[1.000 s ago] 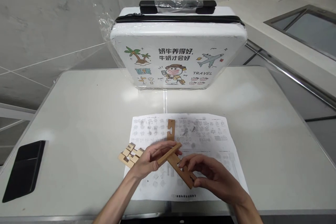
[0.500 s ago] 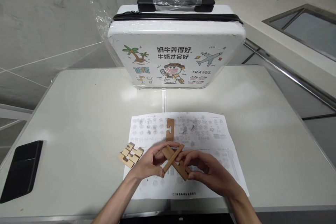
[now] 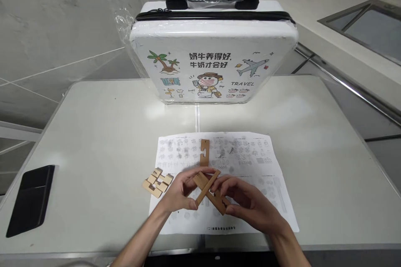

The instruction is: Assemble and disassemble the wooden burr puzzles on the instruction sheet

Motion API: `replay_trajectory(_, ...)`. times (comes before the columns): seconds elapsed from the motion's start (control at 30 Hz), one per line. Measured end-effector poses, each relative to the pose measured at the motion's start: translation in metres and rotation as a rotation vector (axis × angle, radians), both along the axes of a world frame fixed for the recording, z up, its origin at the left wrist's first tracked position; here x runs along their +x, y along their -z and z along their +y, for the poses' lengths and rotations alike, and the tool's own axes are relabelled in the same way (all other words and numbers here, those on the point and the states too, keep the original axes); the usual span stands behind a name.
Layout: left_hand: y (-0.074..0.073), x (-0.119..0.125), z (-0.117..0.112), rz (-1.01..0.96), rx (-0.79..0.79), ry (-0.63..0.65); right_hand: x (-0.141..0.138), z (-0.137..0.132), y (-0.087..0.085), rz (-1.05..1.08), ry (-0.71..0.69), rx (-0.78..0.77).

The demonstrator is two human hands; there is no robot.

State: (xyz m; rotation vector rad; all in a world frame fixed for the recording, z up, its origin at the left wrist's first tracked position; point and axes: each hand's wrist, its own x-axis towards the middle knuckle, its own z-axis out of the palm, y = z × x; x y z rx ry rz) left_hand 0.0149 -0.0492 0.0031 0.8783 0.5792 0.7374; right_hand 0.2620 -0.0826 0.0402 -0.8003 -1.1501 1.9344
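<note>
Two flat wooden puzzle pieces cross in an X between my hands, above the printed sheet (image 3: 250, 212). My left hand (image 3: 183, 190) is closed on one wooden puzzle piece (image 3: 206, 190), thumb at its lower end and fingers at its upper end. My right hand (image 3: 247, 200) pinches the other, numbered wooden puzzle piece (image 3: 219, 203) near its lower right end. Whether the two are interlocked is hard to tell. Just beyond, a notched wooden piece (image 3: 204, 158) lies on the sheet. Left of my left hand sits a cluster of joined wooden pieces (image 3: 153, 186), one marked 3.
A white suitcase (image 3: 213, 41) with cartoon prints, wrapped in clear plastic, stands at the back of the pale table (image 3: 103, 142). A black phone-like object (image 3: 31, 200) lies at the left edge. A counter with an inset sink (image 3: 372, 25) is at the right.
The camera view has shifted slightly. My hands and the crossed wooden pieces keep nearly the same pose.
</note>
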Motion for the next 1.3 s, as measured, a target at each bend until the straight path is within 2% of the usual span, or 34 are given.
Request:
replay_trajectory(0.17,0.002,-0.002,-0.001,0.039,0.042,-0.003,0.000,0.001,-0.001,0.018,-0.012,0.019)
replay_trajectory(0.57,-0.005,-0.001,0.001,0.014,0.074,0.042,-0.003,-0.005,0.001,-0.068,0.044,0.100)
replay_trajectory(0.8,-0.012,0.007,0.004,0.243,0.070,-0.020,-0.009,-0.003,-0.005,-0.231,0.099,0.231)
replay_trajectory(0.93,-0.016,0.012,0.003,0.222,-0.019,-0.019,-0.011,0.000,-0.009,-0.329,0.101,0.350)
replay_trajectory(1.03,-0.016,0.012,0.003,0.201,-0.072,-0.076,-0.010,0.006,-0.006,-0.358,0.157,0.397)
replay_trajectory(1.1,-0.015,0.012,0.002,0.206,-0.099,-0.145,-0.010,0.013,0.000,-0.418,0.264,0.408)
replay_trajectory(1.17,-0.012,0.012,0.002,0.189,-0.133,-0.230,-0.011,0.022,0.008,-0.569,0.379,0.433)
replay_trajectory(1.23,-0.009,0.012,0.002,0.152,-0.189,-0.320,-0.013,0.031,0.018,-0.751,0.359,0.510)
replay_trajectory(1.3,-0.008,0.012,0.002,0.116,-0.257,-0.413,-0.015,0.040,0.027,-0.868,0.267,0.597)
